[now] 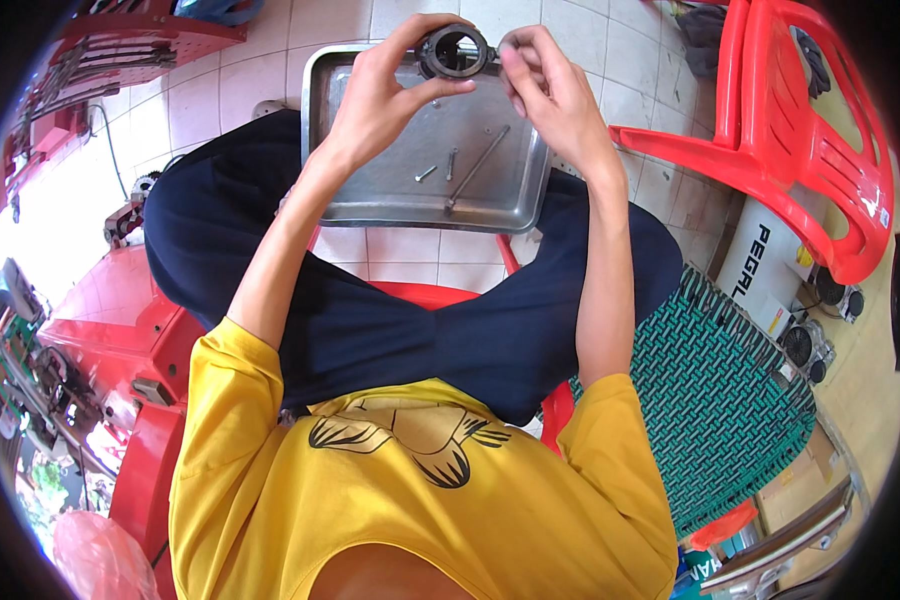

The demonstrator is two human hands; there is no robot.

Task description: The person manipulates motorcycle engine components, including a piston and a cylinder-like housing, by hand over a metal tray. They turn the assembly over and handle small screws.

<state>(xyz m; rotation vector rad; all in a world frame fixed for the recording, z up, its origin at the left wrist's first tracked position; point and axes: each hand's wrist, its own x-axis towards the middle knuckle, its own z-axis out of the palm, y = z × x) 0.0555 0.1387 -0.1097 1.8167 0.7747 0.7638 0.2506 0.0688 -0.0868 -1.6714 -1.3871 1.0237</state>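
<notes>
My left hand (392, 85) grips a dark, ring-shaped metal part (428, 53) between thumb and fingers, above the far edge of a metal tray (315, 150). The part has a wide round opening. Against its right side, my right hand (548, 85) is closed, thumb and fingers pinched together; what sits in the pinch is too small to make out. Inside the tray lie a long thin bolt (478, 167), a short bolt (426, 173) and another small bolt (452, 163).
A red plastic chair (810, 150) stands at the right, above a green woven seat (735, 400). Near it is a white cylinder (765, 255). Red metal equipment (120, 320) is on the left, and a rack of tools (110, 60) at the far left. Pale tiles (270, 50) cover the floor.
</notes>
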